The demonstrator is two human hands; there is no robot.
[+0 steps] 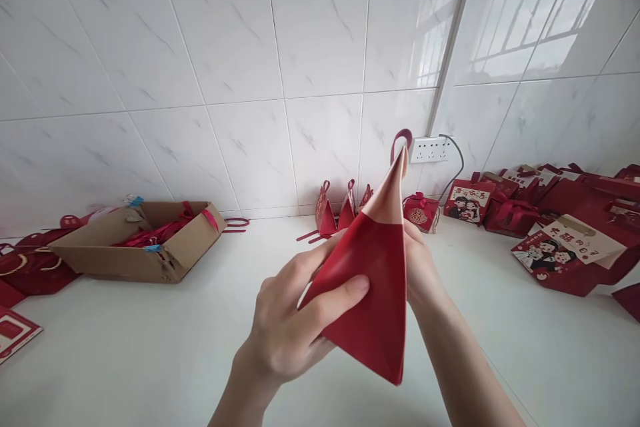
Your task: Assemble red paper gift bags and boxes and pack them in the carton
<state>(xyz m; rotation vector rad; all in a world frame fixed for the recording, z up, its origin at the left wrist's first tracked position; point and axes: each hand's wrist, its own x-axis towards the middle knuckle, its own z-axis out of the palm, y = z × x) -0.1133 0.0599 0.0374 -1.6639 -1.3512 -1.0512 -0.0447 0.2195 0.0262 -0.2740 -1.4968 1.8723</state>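
Note:
A red paper gift box (373,260) with a pale pink top and a dark red ribbon loop is held up in front of me, its narrow triangular side turned my way. My left hand (305,307) grips it from the left, the thumb pressed flat on the red side. On the far right side, my right hand (417,254) is against the box; its fingers are mostly hidden behind it. The box is tilted, its lower corner pointing down above the white table (175,347).
An open cardboard box (120,264) with red ribbons stands at left, red bags (43,264) beside it. Small red boxes (327,214) line the tiled wall near a power strip (430,150). Several printed gift boxes (560,254) crowd the right side.

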